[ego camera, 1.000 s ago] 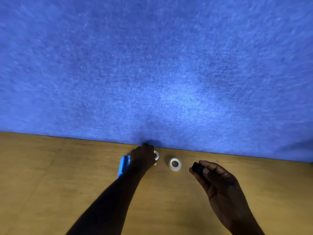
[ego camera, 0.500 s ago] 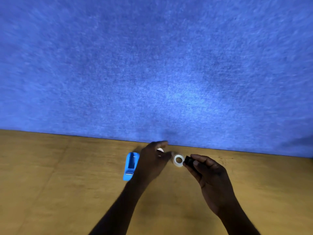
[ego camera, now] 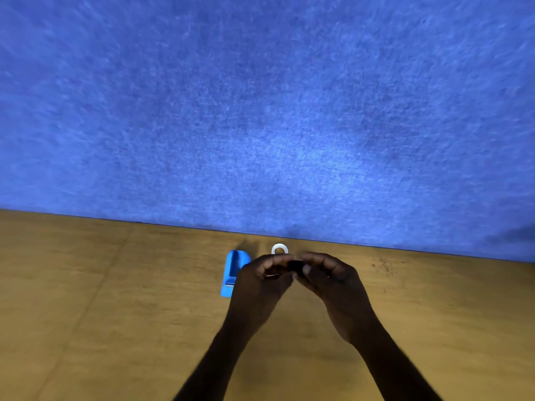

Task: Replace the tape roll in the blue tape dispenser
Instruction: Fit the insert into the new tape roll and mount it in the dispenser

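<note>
The blue tape dispenser (ego camera: pixel 234 272) lies on the wooden table (ego camera: pixel 115 319), its roll bay empty, just left of my hands. One white tape roll (ego camera: pixel 279 249) lies flat by the wall, beyond my fingers. My left hand (ego camera: pixel 260 285) and right hand (ego camera: pixel 333 285) meet fingertip to fingertip above the table. My right fingers pinch a small black core (ego camera: pixel 295 266). My left fingers close on a second white tape roll (ego camera: pixel 272 275), of which only a sliver shows. How the core and this roll sit together is hidden.
A blue felt wall (ego camera: pixel 260 111) rises straight from the table's far edge, close behind the roll. A few dark specks (ego camera: pixel 382 266) mark the wood to the right.
My left hand left the roll by the wall, took the other roll off the table and drew back. My right hand brought the black core left to meet it.
</note>
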